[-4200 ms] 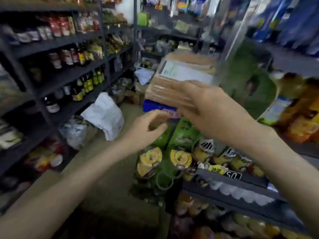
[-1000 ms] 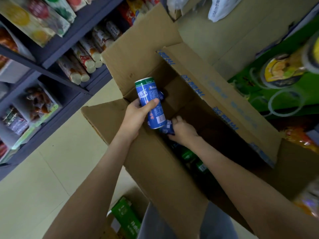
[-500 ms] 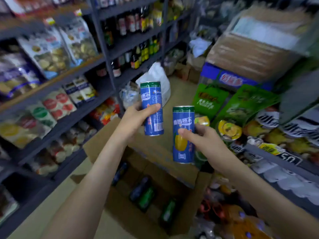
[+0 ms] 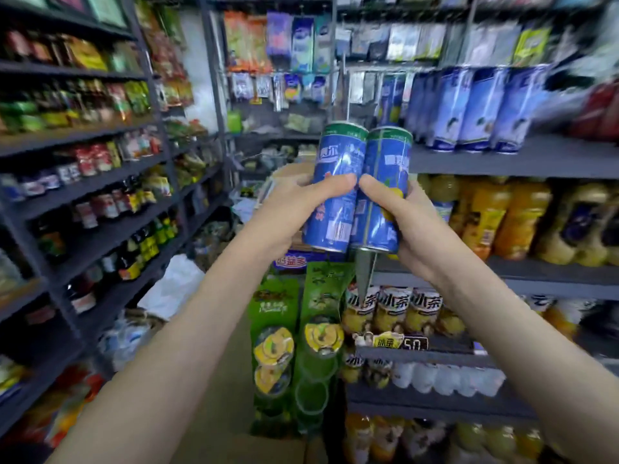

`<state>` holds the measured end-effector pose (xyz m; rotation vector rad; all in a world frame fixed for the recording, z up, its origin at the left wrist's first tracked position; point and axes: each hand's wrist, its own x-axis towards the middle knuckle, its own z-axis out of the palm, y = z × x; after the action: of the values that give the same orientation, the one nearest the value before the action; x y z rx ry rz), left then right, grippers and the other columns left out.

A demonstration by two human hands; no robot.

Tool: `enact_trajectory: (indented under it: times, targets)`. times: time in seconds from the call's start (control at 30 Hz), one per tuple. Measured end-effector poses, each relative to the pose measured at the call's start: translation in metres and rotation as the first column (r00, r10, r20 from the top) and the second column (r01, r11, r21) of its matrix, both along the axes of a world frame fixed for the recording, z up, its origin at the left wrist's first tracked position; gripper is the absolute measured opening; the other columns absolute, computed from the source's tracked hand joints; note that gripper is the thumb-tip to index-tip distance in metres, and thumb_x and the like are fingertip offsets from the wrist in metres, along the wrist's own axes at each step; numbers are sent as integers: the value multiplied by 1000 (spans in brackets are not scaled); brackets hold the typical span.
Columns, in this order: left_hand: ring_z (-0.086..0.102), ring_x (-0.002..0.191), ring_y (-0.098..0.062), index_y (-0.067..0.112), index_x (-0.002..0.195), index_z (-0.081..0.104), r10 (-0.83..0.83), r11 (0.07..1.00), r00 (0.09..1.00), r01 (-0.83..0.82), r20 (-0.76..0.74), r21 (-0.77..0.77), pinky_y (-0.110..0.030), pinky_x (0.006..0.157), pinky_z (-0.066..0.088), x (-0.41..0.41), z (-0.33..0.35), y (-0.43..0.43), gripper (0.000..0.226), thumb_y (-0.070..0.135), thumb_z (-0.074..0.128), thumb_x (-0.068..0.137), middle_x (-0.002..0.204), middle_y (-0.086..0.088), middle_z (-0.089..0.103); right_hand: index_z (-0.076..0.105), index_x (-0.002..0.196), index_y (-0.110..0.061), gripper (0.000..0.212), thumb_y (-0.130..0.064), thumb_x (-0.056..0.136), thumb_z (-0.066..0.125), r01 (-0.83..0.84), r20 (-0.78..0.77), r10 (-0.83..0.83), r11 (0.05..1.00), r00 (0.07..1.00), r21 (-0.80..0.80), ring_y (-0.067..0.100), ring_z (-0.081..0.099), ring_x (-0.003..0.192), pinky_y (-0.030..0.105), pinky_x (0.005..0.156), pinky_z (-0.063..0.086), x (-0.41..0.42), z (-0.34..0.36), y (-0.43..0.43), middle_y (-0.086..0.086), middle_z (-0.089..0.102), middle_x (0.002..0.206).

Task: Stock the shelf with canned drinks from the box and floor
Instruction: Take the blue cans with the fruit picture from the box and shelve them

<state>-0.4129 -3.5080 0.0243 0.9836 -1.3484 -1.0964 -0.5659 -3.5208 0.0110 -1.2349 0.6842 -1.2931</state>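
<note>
Between the aisle racks: you hold two blue cans side by side, their sides touching, both tops leaning slightly right.
Left hand [image 4: 294,209]: your thumb and fingers wrap round the left can [image 4: 338,182] at mid-height, a full grasp.
Right hand [image 4: 412,222]: curled round the right can [image 4: 385,182], thumb across its front.
Cans' position: raised off any surface, in front of the grey shelf [image 4: 522,159] on your right, level with its edge.
Shelf stock: shelved blue cans [image 4: 469,108] stand in a row.
Shelf below: orange drink bottles [image 4: 485,216].
Left rack [image 4: 100,182]: dark bottles, blurred.
</note>
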Motion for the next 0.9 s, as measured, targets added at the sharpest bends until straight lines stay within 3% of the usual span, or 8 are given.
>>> enact_trajectory:
  times: [0.17,0.27,0.4,0.53,0.7,0.77,0.83,0.9]
  targets:
    - [69,94,-22,14,104,69,-8,997,995,15,101,-73,-46,91,52,-18,30,-16,31,28,74,78,102,-5,73,41,128,-4,50,-11,86,66,104,-38,-113,976,993,-190,29,66,103,45,78,57,-29,33,-10,16,63,120]
    - [69,95,-18,17,110,67,16,995,993,-5,116,-96,-43,92,52,-24,40,-28,30,29,70,83,104,-1,72,50,117,-12,47,-23,79,75,193,-142,-243,936,960,-295,27,66,101,43,79,56,-34,53,-27,16,61,119]
    - [68,94,-17,17,110,65,69,990,996,-60,64,-126,-35,83,55,-28,47,-50,30,26,71,82,105,-2,71,55,102,-23,59,-55,57,77,335,-271,-476,836,836,-435,26,61,105,46,86,53,-36,67,-66,13,56,119]
    - [69,89,-13,17,111,64,82,988,996,-79,17,-135,-23,68,53,-28,50,-68,33,24,73,80,104,-1,71,45,105,-18,48,-33,71,76,389,-320,-592,764,740,-515,17,59,91,40,81,53,-34,82,-88,4,58,102]
    - [68,85,-8,22,105,63,85,987,996,-81,22,-140,-21,66,50,-21,53,-89,28,25,73,79,101,4,71,17,140,-20,85,-10,75,72,250,-467,-589,758,659,-603,11,51,53,23,51,48,-36,103,-108,-12,46,106]
    - [68,85,-8,23,106,63,80,986,996,-74,37,-147,-22,67,50,-16,56,-98,29,25,73,79,101,5,70,19,142,-25,88,-9,74,71,164,-562,-539,797,627,-581,7,45,45,19,48,43,-35,118,-116,-10,49,102]
    - [68,87,-9,21,110,62,82,985,996,-74,44,-157,-22,68,51,-9,60,-108,33,25,73,79,103,4,70,25,141,-28,88,-7,70,73,115,-639,-438,869,632,-482,15,50,54,27,53,46,-32,136,-125,6,58,85]
    - [68,89,-11,19,112,62,86,983,995,-78,41,-165,-24,71,52,-2,64,-118,36,25,73,79,104,3,70,31,135,-25,87,-6,64,77,101,-682,-355,918,640,-383,25,54,69,39,63,49,-29,154,-136,20,61,87]
